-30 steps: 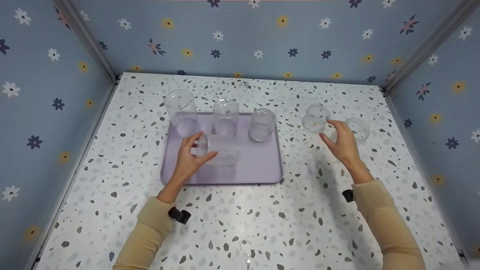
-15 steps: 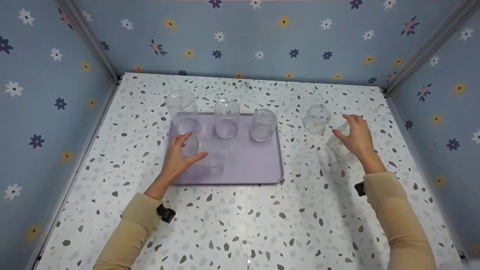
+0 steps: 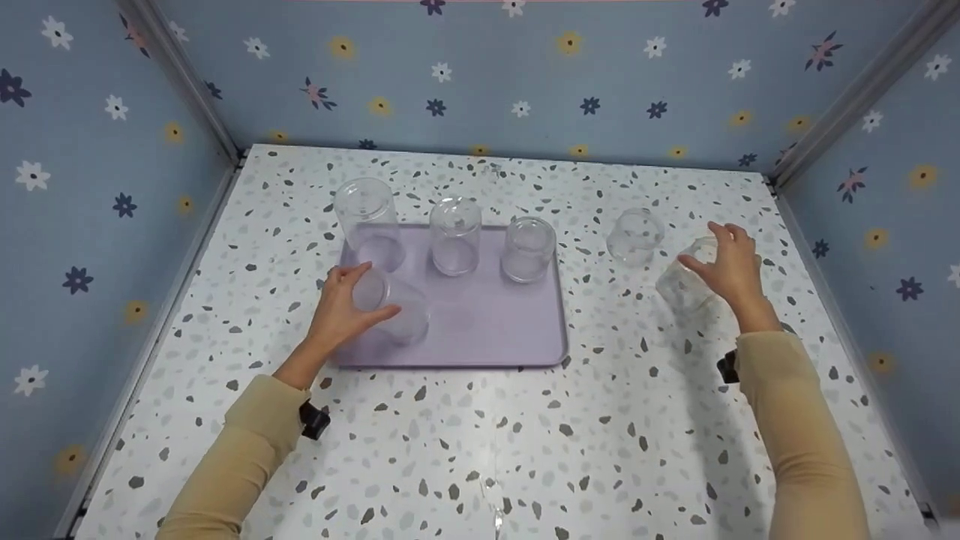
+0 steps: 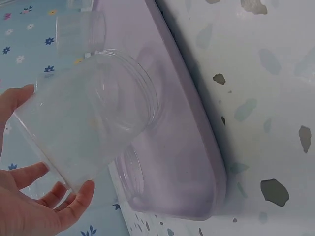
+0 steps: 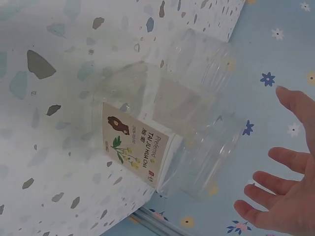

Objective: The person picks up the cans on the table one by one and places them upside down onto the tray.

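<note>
My left hand grips a clear plastic jar by its base, over the front left of the lilac tray. In the left wrist view that jar is tilted, its threaded mouth towards the tray. Three clear jars stand along the tray's back: a tall one, a middle one and a short one. My right hand is spread by a clear jar on the table. The right wrist view has the fingers apart from this jar's printed label and threaded rim.
Another clear jar stands on the table right of the tray, behind the labelled one. The speckled white table is walled at the back and both sides by blue flowered panels.
My left hand has drawn its jar leftwards and towards me, turning it from lying sideways to a mouth-down tilt. My right hand has moved right, away from the rear jar.
</note>
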{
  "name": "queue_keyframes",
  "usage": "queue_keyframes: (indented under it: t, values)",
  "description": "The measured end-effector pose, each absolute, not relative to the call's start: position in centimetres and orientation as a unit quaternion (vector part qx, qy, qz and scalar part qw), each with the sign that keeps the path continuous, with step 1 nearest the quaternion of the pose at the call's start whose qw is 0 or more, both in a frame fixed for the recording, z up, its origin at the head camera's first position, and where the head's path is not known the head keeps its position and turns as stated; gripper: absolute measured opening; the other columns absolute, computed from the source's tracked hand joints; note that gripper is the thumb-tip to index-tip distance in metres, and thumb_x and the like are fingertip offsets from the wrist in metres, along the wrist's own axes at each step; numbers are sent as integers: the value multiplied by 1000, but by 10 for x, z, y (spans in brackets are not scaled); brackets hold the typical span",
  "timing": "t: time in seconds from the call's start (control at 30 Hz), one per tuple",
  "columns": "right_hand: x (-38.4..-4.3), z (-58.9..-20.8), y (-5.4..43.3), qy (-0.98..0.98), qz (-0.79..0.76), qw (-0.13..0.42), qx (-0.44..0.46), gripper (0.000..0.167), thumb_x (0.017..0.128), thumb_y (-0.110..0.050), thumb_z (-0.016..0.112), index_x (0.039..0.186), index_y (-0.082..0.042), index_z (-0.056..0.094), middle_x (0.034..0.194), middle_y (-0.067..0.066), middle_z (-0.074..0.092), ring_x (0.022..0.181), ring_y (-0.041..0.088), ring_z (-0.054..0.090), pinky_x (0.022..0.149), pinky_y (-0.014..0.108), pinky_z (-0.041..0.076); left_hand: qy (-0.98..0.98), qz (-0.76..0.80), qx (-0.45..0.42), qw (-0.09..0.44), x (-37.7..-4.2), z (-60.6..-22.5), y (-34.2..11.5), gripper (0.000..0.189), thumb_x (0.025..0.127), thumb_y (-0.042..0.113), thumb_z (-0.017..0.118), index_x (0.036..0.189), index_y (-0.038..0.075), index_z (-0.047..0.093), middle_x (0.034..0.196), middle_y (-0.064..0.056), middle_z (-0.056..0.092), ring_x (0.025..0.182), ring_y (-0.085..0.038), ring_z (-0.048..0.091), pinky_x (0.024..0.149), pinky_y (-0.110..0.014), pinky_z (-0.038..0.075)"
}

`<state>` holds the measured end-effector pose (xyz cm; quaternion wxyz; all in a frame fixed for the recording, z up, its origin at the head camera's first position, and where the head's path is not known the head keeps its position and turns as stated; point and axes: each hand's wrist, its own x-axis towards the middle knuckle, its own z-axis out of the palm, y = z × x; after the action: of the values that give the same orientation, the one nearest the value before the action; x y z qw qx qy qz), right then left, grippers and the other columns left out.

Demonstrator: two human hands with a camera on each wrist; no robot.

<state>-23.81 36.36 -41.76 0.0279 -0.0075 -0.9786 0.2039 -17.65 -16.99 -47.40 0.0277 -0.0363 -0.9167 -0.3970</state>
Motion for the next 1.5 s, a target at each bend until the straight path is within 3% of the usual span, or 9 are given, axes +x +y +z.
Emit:
queue_keyframes:
  t: [0.37,0.6,0.93,1.5]
  values:
    - [-243,-419,373,-981,189,-43,-20,91,78,-49,60,139,2,16,137,34,10,120,56,11,86,72,7,-941,-335,-43,-9,-182,-460,-179,85,67,37,74,133,0,37,125,-22,31,114,-37,30,86,-48,37]
    - [-245,-421,374,-977,193,-88,-31,97,76,-51,62,141,0,10,138,34,5,119,57,10,88,70,9,-951,-304,-63,-9,-184,-455,-181,85,64,32,76,132,-2,38,121,-24,32,108,-38,32,81,-50,38]
    - [-246,-424,376,-974,196,-106,-38,99,75,-50,63,141,0,8,137,35,4,119,57,9,89,67,14,-963,-254,-92,-18,-187,-456,-183,85,60,28,79,130,-2,41,116,-24,35,98,-37,35,73,-49,41]
    - [-252,-423,379,-973,199,-105,-43,90,80,-40,62,138,7,12,132,39,11,117,56,16,91,63,21,-966,-226,-122,-44,-188,-454,-182,86,59,22,80,130,-4,39,119,-27,33,104,-42,33,77,-54,37]
